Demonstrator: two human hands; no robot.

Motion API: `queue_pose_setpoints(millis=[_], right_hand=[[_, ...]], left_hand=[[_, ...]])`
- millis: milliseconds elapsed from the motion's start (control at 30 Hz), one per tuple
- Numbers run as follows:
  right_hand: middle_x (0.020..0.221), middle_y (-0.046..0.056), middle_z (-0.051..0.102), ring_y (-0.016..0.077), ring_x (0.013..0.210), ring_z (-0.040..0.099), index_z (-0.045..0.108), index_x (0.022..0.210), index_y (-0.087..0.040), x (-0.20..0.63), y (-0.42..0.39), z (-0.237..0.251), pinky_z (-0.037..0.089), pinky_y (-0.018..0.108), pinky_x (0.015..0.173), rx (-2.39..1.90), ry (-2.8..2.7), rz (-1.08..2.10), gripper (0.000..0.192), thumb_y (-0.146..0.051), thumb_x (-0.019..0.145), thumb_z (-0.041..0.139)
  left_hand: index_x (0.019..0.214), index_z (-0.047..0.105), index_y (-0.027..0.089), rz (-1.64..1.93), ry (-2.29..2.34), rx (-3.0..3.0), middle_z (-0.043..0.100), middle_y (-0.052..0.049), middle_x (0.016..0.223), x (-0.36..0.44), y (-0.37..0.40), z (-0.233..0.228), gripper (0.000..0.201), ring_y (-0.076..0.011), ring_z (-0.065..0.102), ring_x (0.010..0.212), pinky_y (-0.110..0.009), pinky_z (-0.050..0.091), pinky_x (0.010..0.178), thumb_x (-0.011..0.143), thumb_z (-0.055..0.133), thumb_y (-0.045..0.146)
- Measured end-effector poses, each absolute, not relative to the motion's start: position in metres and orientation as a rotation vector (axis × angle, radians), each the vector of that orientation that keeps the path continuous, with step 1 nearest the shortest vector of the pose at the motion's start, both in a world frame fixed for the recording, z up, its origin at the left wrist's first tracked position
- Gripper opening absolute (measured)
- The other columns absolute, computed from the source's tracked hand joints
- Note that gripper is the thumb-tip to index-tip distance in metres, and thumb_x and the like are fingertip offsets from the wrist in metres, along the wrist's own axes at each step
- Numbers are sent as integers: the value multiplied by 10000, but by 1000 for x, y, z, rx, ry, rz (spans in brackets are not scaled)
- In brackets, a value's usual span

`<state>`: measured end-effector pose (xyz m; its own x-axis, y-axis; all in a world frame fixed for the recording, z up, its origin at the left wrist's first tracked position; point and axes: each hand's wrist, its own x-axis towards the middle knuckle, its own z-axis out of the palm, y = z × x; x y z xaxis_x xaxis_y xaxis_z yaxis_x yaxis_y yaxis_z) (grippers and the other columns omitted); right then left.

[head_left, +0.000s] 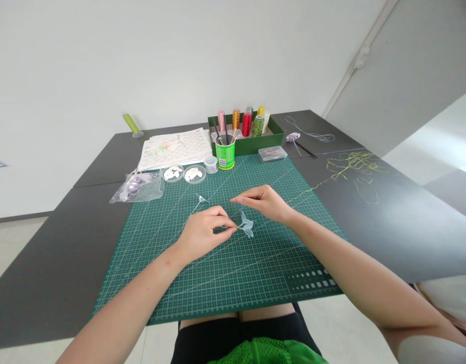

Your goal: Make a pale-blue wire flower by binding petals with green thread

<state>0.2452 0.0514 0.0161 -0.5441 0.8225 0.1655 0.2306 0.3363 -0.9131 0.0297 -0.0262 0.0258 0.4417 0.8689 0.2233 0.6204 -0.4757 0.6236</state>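
My left hand is closed in a pinch on the thin stem of a pale blue artificial flower. Its translucent petals point right, just above the green cutting mat. My right hand hovers above and right of the flower, thumb and fingertips pressed together; whatever they hold is too fine to make out. A yellow-green thread runs from the right across the mat to near my right wrist. Beyond my left hand lies a small white flower piece on a thin stem.
Round dishes of white petals, a green can of tools and a clear case line the mat's far edge. Behind are a green box with thread spools, and paper sheets. Tangled thread lies right, a plastic bag left.
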Motion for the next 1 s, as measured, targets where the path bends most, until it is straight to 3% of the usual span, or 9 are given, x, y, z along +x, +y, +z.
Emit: queue_pose_setpoints(millis=[300, 767, 900, 1000], right_hand=[[814, 58, 789, 173, 706, 668, 826, 992, -173, 245, 54, 13, 471, 267, 608, -915, -1966, 1213, 345, -454, 895, 650], [891, 71, 802, 199, 777, 700, 828, 981, -202, 247, 49, 17, 516, 296, 663, -851, -1935, 1212, 336, -482, 886, 668], [875, 72, 790, 179, 743, 665, 827, 986, -183, 247, 54, 11, 484, 279, 646, -891, -1955, 1227, 364, -488, 887, 656], [695, 37, 719, 128, 604, 546, 826, 986, -154, 246, 58, 7, 395, 252, 562, -938, -1996, 1260, 392, -487, 879, 651]], left_hand=[[796, 791, 239, 639, 1269, 2054, 687, 6, 852, 28, -24, 27, 120, -93, 559, 606, -246, 416, 568, 870, 702, 268], [813, 802, 253, 638, 1245, 2078, 700, 2, 833, 30, -22, 26, 106, -108, 600, 612, -244, 433, 559, 866, 710, 251], [820, 798, 244, 656, 1239, 2066, 687, 1, 834, 30, -23, 26, 110, -87, 552, 567, -233, 403, 524, 872, 704, 269], [814, 795, 234, 708, 1234, 2055, 678, -2, 842, 29, -23, 25, 111, -79, 518, 559, -229, 394, 520, 871, 705, 262]])
